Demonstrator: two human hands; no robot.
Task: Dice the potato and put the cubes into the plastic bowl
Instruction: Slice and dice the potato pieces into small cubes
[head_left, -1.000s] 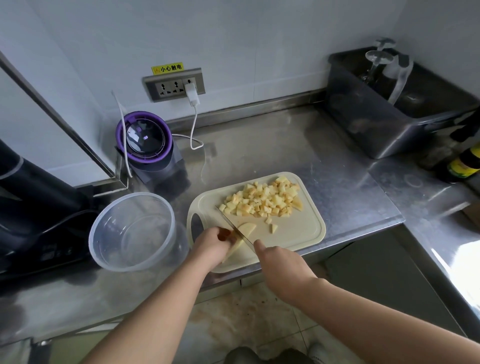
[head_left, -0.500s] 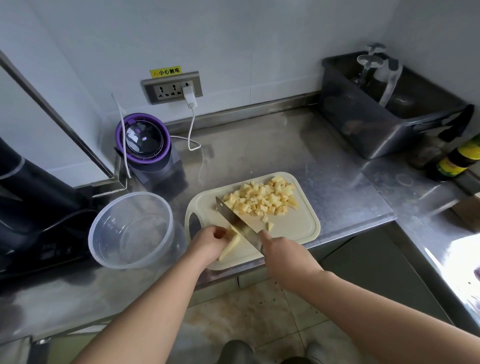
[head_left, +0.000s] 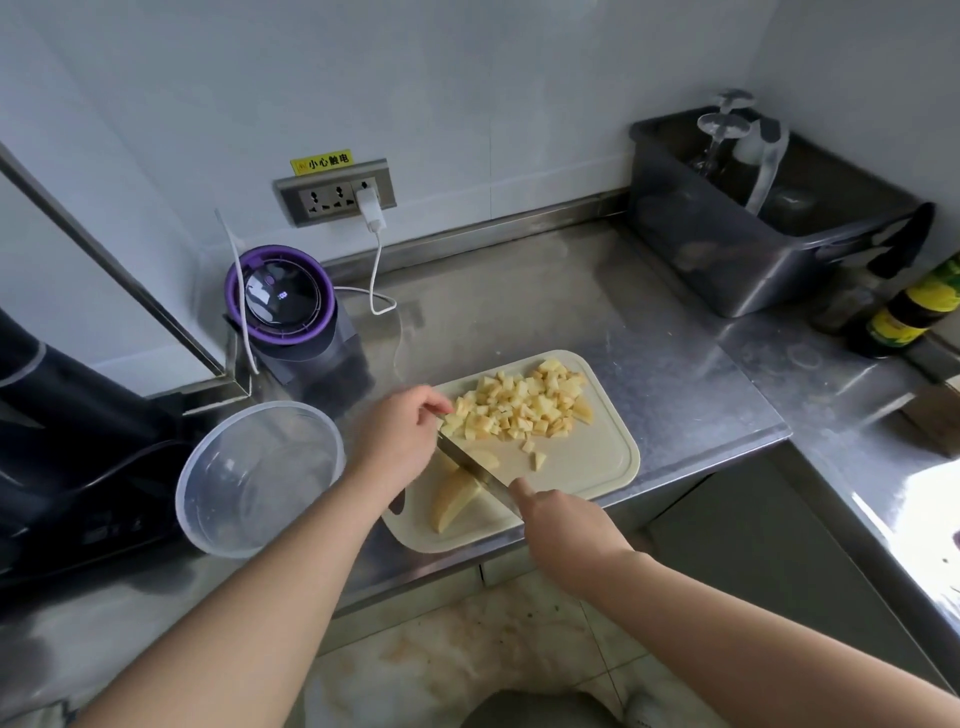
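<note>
From where I stand, the right hand (head_left: 569, 525) is wrapped round the handle of the knife (head_left: 472, 467), forefinger laid along the spine. The blade is set across the cutting board (head_left: 597, 467), between the potato cubes (head_left: 519, 408) heaped at the far end and the uncut potato wedge (head_left: 454, 501) lying at the near end. The left hand (head_left: 400, 436) is at the blade's tip, fingers curled and fingertips drawn together at the edge of the heap. Whether they pinch a cube or only nudge one I cannot tell, as the hand is blurred. I'd say the sound way on is to clear loose bits off the blade, then steady the wedge with knuckles forward and cut strips before crosscuts. The plastic bowl (head_left: 223, 519) sits just left of the board, seemingly with no potato in it yet. The knife handle is hidden inside the fist, and the left wrist covers part of the board's left side.
</note>
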